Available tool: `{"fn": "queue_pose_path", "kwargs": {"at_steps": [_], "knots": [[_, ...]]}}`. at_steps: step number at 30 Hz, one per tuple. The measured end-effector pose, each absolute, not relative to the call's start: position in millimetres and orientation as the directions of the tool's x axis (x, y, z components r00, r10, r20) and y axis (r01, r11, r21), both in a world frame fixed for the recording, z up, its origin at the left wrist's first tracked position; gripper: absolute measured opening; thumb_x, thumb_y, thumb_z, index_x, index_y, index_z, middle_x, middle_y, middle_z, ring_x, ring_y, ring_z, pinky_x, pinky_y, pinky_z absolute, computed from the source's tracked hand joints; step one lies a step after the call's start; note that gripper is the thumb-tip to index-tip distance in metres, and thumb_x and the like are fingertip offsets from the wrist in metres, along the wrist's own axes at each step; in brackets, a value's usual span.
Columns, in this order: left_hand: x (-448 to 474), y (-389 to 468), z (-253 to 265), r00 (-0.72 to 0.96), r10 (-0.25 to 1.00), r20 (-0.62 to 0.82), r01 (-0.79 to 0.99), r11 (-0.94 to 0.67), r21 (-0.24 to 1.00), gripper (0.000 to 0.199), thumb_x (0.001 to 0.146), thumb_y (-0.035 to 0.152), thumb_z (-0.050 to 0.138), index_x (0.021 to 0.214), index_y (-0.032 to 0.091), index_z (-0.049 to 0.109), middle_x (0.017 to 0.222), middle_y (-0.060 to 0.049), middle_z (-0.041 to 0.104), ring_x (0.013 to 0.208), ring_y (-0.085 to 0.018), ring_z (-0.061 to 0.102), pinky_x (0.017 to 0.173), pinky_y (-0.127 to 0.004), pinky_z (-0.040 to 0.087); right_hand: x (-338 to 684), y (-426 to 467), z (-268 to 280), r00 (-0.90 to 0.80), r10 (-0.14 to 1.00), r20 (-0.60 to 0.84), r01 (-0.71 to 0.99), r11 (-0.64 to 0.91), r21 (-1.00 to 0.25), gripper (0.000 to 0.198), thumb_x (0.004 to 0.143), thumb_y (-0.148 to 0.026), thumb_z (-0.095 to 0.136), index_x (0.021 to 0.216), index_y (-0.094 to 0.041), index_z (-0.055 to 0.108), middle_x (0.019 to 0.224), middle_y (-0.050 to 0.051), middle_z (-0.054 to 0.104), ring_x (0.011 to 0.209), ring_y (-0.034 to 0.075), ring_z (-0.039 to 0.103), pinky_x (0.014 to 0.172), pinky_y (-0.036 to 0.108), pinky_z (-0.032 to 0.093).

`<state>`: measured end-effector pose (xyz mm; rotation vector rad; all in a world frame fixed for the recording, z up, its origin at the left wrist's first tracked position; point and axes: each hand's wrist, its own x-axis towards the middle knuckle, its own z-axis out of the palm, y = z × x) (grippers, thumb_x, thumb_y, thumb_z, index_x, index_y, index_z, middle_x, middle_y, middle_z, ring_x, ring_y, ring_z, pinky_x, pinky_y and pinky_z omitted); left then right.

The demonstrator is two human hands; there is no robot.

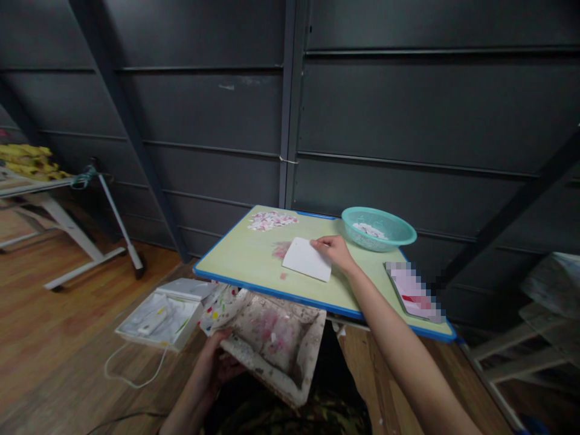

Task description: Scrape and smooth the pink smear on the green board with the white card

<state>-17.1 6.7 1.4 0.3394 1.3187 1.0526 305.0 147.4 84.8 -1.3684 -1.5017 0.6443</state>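
My right hand [331, 249] pinches the upper edge of a white card [308, 260], which lies over the yellow-green tabletop [226, 254] beside pink smudges. Below the table's front edge, my left hand [222, 356] grips the left side of a stained, shallow box [312, 362]. Pink and white residue shows on the box's inner bottom. At the back left of the tabletop is a pile of small white and pink flakes [272, 220]. A turquoise plastic basket [394, 226] holding more pale pieces stands at the back right.
A pixelated flat pinkish item [414, 296] lies at the table's right. An open white box [181, 335] with a cord sits on the floor to the left. Further left stands a metal-legged table [58, 208] bearing yellow things [31, 162]. Dark panels [217, 109] rise behind.
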Motion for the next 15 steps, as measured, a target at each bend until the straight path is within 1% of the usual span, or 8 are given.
{"fn": "queue_pose_path", "kwargs": {"at_steps": [3,7,10,15], "knots": [[-17.7,6.1,1.4,-0.106,0.779,-0.618,-0.434,0.523,0.733,0.023,0.089,0.022,0.062,0.111,0.019,0.055,0.069,-0.002,0.067,0.054,-0.022,0.069,0.056,-0.042,0.064,307.0,148.0,86.0,0.104,0.951,0.291,0.414,0.224,-0.882,0.046,0.065,-0.059,0.069,0.066,-0.013,0.075,0.059,0.005,0.065,0.057,0.017,0.051,0.052,0.027,0.033],[-18.6,6.1,-2.5,-0.094,0.791,-0.605,-0.435,0.514,0.739,0.026,0.088,0.024,0.064,0.111,0.020,0.054,0.073,-0.003,0.069,0.058,-0.022,0.070,0.058,-0.043,0.064,309.1,149.5,86.7,0.126,0.943,0.308,0.371,0.243,-0.896,0.048,0.064,-0.062,0.070,0.065,-0.014,0.074,0.060,0.005,0.066,0.057,0.016,0.052,0.053,0.027,0.035],[-19.0,7.1,-6.1,-0.097,0.785,-0.612,-0.430,0.521,0.737,0.027,0.088,0.025,0.065,0.112,0.019,0.055,0.073,-0.003,0.069,0.057,-0.022,0.069,0.057,-0.043,0.064,309.8,148.7,86.7,0.130,0.939,0.319,0.388,0.248,-0.888,0.047,0.064,-0.061,0.071,0.066,-0.014,0.075,0.062,0.006,0.068,0.059,0.017,0.054,0.054,0.028,0.037],[-18.7,7.1,-4.8,-0.101,0.796,-0.597,-0.432,0.506,0.747,0.030,0.087,0.025,0.065,0.114,0.019,0.055,0.076,-0.004,0.070,0.059,-0.024,0.071,0.059,-0.045,0.064,309.0,147.3,85.7,0.068,0.953,0.296,0.418,0.242,-0.876,0.047,0.066,-0.059,0.070,0.070,-0.013,0.078,0.064,0.008,0.070,0.059,0.018,0.055,0.054,0.028,0.037]]}}
